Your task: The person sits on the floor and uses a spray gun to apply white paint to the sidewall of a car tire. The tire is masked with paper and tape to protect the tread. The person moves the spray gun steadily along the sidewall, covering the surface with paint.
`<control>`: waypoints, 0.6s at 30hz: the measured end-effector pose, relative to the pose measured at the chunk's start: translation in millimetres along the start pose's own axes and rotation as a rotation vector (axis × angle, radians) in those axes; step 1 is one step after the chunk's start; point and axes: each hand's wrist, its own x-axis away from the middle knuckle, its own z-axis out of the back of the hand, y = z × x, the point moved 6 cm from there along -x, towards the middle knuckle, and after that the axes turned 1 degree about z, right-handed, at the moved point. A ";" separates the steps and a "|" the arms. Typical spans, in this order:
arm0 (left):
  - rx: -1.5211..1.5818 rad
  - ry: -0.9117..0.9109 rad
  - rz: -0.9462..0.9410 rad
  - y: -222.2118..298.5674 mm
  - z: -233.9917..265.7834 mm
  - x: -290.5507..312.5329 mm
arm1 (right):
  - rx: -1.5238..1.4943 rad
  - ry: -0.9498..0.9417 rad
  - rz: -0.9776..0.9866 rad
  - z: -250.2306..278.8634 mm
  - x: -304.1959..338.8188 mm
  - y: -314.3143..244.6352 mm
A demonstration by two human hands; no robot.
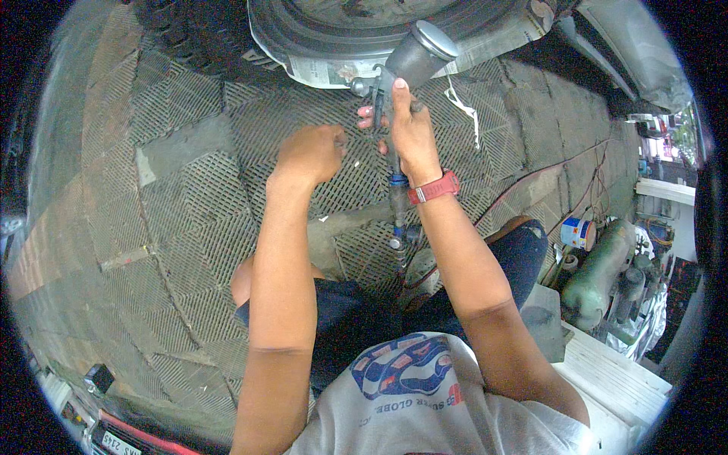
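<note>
The left hand (309,154) is held clenched. Just right of it, one spray gun (386,82) with one cup (420,58) is grasped by the right hand (413,130). Well right of both hands, one tin (578,233) and one green tank (599,274) are seen.

The spray gun (411,67) is dark grey, with a shiny silver lid (437,39) and a blue ring (397,180). Near the gun, the watch (434,189) is red. Around the gun, the grey floor (189,250) has stripes that make diamonds. Below the gun, the trousers (349,315) are dark blue and the shirt (425,425) is white with a blue and red picture (387,368). Down to the gun's right, a tank (599,273) is green.
</note>
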 end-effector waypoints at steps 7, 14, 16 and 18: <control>0.020 0.056 -0.022 0.1 5.8 3.4 | 0.055 0.067 0.022 -10.7 2.4 -4.4; -0.030 -0.003 0.032 -5.8 8.6 3.4 | -0.165 -0.113 0.108 -44.2 22.2 -47.2; -0.032 0.018 0.017 -9.5 6.0 3.3 | -0.166 -0.135 0.160 -42.7 22.5 -54.1; -0.039 0.045 0.009 -14.3 3.5 5.1 | -0.134 -0.120 0.168 -38.4 21.4 -52.7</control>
